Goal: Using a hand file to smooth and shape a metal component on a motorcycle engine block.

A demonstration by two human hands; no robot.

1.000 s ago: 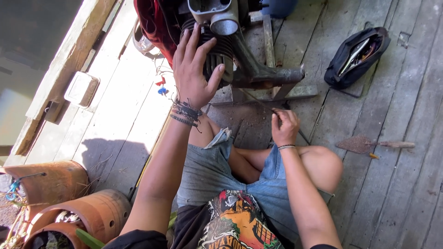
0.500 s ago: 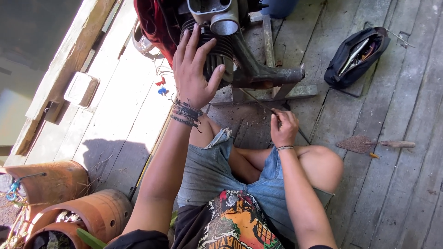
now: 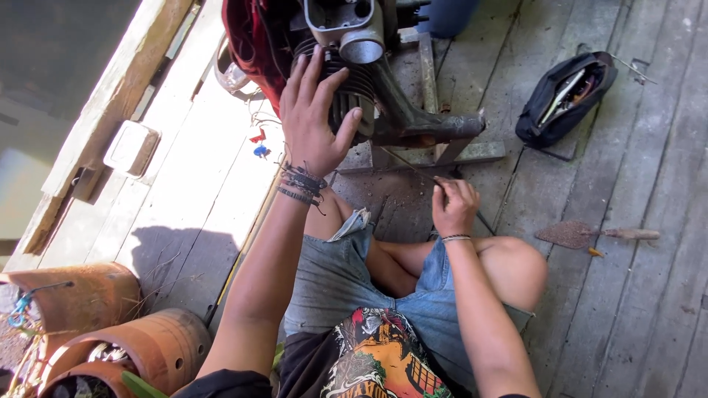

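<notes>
While the left hand (image 3: 313, 118) lies spread and open on the finned engine cylinder (image 3: 352, 88), the right hand (image 3: 453, 206) pinches a thin rod (image 3: 413, 168) beneath it; the engine stands on the plank floor (image 3: 634, 295), seemingly still mid-repair, tool pouch (image 3: 564, 96) unzipped nearby.

One head-worn camera looks steeply down, close over the lap, toward the wooden deck (image 3: 649, 309).

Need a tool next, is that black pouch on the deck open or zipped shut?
Open: the black pouch gapes along its top, tools visible inside.
</notes>
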